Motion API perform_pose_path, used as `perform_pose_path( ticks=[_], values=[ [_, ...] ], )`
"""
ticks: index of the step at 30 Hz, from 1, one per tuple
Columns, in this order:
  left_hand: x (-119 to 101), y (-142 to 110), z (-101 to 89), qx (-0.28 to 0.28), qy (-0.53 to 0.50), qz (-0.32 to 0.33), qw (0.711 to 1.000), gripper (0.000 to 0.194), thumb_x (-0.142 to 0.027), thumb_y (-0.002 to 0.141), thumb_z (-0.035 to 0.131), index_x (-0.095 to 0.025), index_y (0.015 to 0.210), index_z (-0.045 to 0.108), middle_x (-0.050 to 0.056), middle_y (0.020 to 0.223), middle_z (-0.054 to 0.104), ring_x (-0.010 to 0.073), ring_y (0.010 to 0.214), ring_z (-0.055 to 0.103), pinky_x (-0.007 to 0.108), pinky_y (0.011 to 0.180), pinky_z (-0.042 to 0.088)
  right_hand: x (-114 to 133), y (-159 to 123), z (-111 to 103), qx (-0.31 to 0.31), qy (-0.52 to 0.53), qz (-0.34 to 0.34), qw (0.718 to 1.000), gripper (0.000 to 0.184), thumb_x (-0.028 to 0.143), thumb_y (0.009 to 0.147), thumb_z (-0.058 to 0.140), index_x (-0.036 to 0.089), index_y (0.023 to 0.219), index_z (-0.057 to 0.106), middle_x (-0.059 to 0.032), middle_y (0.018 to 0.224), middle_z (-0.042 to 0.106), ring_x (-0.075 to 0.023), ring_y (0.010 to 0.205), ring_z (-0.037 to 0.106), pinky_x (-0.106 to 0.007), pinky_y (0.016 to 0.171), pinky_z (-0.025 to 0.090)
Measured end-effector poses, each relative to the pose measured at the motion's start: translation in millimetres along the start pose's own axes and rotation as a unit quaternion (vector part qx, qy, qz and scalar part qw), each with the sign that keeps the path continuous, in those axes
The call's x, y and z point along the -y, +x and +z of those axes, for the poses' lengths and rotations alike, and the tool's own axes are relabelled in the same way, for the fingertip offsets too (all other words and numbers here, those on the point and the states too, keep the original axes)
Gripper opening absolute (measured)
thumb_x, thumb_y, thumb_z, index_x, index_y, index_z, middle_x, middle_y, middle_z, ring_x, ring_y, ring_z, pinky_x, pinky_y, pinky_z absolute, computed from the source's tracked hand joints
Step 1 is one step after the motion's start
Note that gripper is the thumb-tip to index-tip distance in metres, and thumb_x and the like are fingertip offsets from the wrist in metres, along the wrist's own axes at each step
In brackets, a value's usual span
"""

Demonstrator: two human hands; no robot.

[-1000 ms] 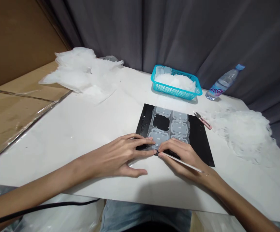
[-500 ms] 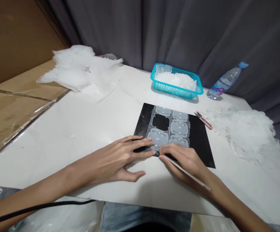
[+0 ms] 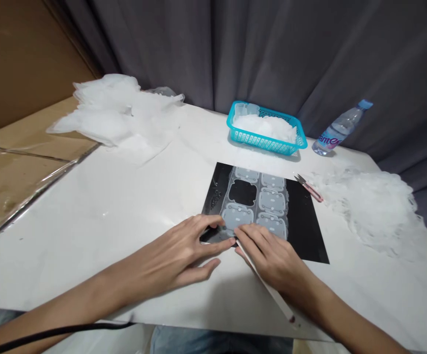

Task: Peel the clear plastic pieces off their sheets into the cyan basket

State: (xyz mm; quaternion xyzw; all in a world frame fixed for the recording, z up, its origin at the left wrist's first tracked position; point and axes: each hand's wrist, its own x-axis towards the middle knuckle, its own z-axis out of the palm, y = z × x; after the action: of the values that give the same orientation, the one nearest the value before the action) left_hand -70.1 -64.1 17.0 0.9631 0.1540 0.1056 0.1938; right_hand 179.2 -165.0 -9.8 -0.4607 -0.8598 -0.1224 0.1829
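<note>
A translucent plastic sheet (image 3: 237,217) with several rounded panels lies on a black mat (image 3: 307,223). One panel opening at its upper left shows bare black. My left hand (image 3: 189,250) is open beside the near left corner, fingers spread, with the fingertips on the sheet's edge and mat. My right hand (image 3: 274,253) is closed around a slim white stick-like tool (image 3: 268,290). Its shaft runs back under my palm toward the table edge. The tool's tip is hidden by my fingers at the near edge of the sheet.
Behind the mat is a blue basket (image 3: 268,143) with white translucent pieces. A water bottle (image 3: 340,130) leans at the back right. Small pink-handled snips (image 3: 311,189) lie beside a heap of clear scraps (image 3: 379,211). White plastic bags (image 3: 106,110) are piled at the back left.
My right hand has shifted slightly left and turned, its tool now angled more steeply toward me. My left fingers have bent and drawn back a little. The view has shifted slightly.
</note>
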Motion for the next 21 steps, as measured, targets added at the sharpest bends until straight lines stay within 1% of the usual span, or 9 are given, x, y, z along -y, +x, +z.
perform_pose_path(
  ticks=[3,5,7,8,11,14,17,19,21],
  values=[
    [-3.6,2.2,0.7,-0.050,-0.078,-0.061,0.994,0.032,-0.025,0.104,0.053,-0.033,0.130,0.069,0.009,0.130,0.060,0.0238,0.118,0.062,0.035,0.097,0.054,-1.4,3.0,1.6,-0.016,0.020,0.023,0.999,0.031,0.019,0.104,0.058,0.008,0.133,0.061,-0.0167,0.117,0.076,-0.0270,0.107,0.071,-0.036,0.088,0.059],
    [-6.4,7.7,1.2,-0.088,-0.147,-0.146,0.974,0.023,-0.034,0.104,0.054,-0.026,0.111,0.075,0.006,0.108,0.067,0.0197,0.096,0.066,0.030,0.083,0.055,-3.3,6.8,0.3,-0.045,0.053,0.041,0.997,0.035,0.014,0.103,0.059,0.010,0.137,0.059,-0.0164,0.117,0.075,-0.0276,0.107,0.070,-0.037,0.088,0.060],
    [-9.4,16.8,3.0,-0.099,-0.210,-0.227,0.946,0.031,-0.047,0.102,0.059,-0.022,0.095,0.075,0.003,0.091,0.070,0.0171,0.077,0.064,0.029,0.070,0.052,-4.2,11.6,-2.3,-0.083,0.080,0.064,0.991,0.038,0.010,0.101,0.060,0.011,0.139,0.057,-0.0168,0.118,0.074,-0.0280,0.106,0.070,-0.039,0.089,0.059],
    [-10.9,22.3,4.7,-0.095,-0.241,-0.252,0.933,0.034,-0.052,0.099,0.061,-0.023,0.093,0.076,0.002,0.089,0.072,0.0170,0.074,0.064,0.029,0.068,0.051,-4.1,14.0,-3.6,-0.099,0.092,0.075,0.988,0.038,0.009,0.100,0.060,0.011,0.138,0.057,-0.0170,0.117,0.074,-0.0277,0.105,0.070,-0.040,0.089,0.059],
    [-14.6,38.8,11.4,-0.087,-0.349,-0.271,0.893,0.036,-0.055,0.098,0.061,-0.023,0.095,0.078,0.002,0.090,0.075,0.0192,0.080,0.067,0.029,0.070,0.050,-2.6,20.2,-5.6,-0.116,0.120,0.097,0.981,0.032,0.008,0.099,0.060,0.011,0.131,0.059,-0.0160,0.113,0.074,-0.0265,0.099,0.070,-0.039,0.087,0.059],
    [-18.1,48.8,15.6,-0.101,-0.428,-0.276,0.855,0.038,-0.050,0.099,0.060,-0.017,0.087,0.075,0.001,0.073,0.068,0.0168,0.070,0.062,0.027,0.066,0.047,-0.5,23.1,-4.9,-0.131,0.131,0.098,0.978,0.026,0.006,0.098,0.060,0.010,0.124,0.062,-0.0149,0.107,0.074,-0.0257,0.096,0.069,-0.038,0.085,0.058],
    [-21.9,49.9,13.9,-0.122,-0.411,-0.292,0.855,0.039,-0.049,0.099,0.060,-0.017,0.081,0.072,-0.001,0.067,0.062,0.0140,0.065,0.057,0.024,0.062,0.042,2.8,24.5,-6.0,-0.136,0.163,0.116,0.970,0.018,0.008,0.100,0.058,0.010,0.116,0.064,-0.0133,0.103,0.074,-0.0238,0.093,0.069,-0.035,0.084,0.057],
    [-23.6,48.1,11.5,-0.120,-0.384,-0.296,0.866,0.040,-0.050,0.098,0.060,-0.017,0.078,0.070,-0.001,0.066,0.062,0.0137,0.064,0.056,0.024,0.060,0.040,2.8,27.1,-9.3,-0.106,0.218,0.155,0.958,0.014,0.012,0.103,0.054,0.013,0.112,0.066,-0.0106,0.101,0.073,-0.0219,0.093,0.069,-0.034,0.085,0.056],
    [-22.9,45.7,10.2,-0.114,-0.375,-0.300,0.870,0.040,-0.051,0.098,0.061,-0.018,0.076,0.067,-0.002,0.064,0.061,0.0139,0.063,0.057,0.024,0.059,0.040,-5.3,32.8,-13.8,-0.073,0.275,0.198,0.938,0.016,0.016,0.105,0.050,0.016,0.109,0.066,-0.0083,0.101,0.072,-0.0206,0.093,0.068,-0.032,0.086,0.054]
  ],
)
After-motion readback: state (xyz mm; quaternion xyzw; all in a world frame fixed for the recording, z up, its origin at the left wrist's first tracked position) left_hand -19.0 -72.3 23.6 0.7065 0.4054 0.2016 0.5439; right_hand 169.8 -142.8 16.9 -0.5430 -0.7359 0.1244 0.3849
